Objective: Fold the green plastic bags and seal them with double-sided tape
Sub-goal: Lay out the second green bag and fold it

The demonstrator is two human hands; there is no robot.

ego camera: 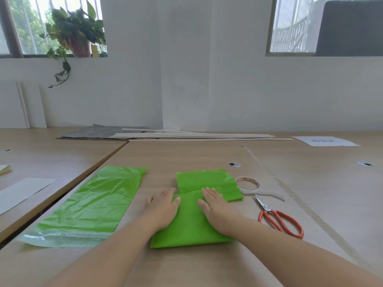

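Observation:
A folded green plastic bag (189,224) lies on the wooden table (186,154) in front of me. My left hand (162,210) presses flat on its left edge. My right hand (217,210) presses flat on its right part, fingers straight. Just behind it, partly under its far edge, lies a second folded green bag (205,180). To the left an unfolded green bag (93,204) lies flat, its clear adhesive strip at the near end. A roll of double-sided tape (247,184) sits right of the folded bags, with a loose strip trailing to the right.
Red-handled scissors (279,219) lie at the right, blades pointing toward the tape. Thin wooden strips (196,136) and a grey sheet (91,132) lie at the table's far edge. White paper (325,141) lies far right, another sheet (22,192) on the left table.

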